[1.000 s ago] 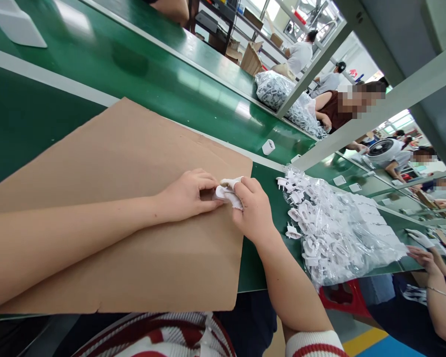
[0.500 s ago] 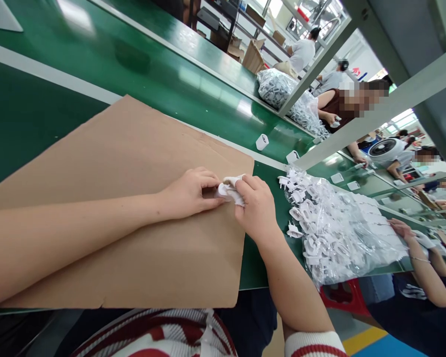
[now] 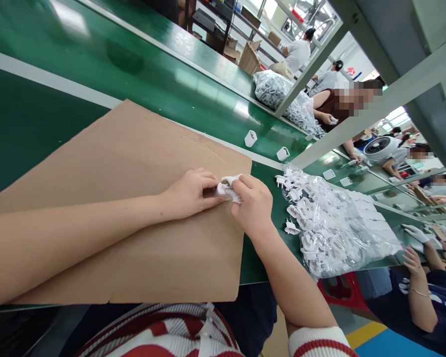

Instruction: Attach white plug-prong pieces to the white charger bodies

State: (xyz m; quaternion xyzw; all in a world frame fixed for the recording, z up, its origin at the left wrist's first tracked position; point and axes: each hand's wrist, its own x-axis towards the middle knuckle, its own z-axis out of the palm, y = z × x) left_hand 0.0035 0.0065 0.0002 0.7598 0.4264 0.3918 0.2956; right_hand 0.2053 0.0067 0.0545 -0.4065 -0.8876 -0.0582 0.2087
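Two white blocks slid nearer while both hands stay pinched on the white part.

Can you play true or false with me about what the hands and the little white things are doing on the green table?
1. Both hands, the left hand and the right hand, pinch one small white part. True.
2. The hands work over a blue cloth. False: they are over a brown cardboard sheet.
3. A clear bag of white parts lies to the right of the hands. True.
4. The bag sits on the cardboard. False: it lies on the green table, beside the cardboard.
5. Two small white blocks stand on the belt beyond the cardboard. True.
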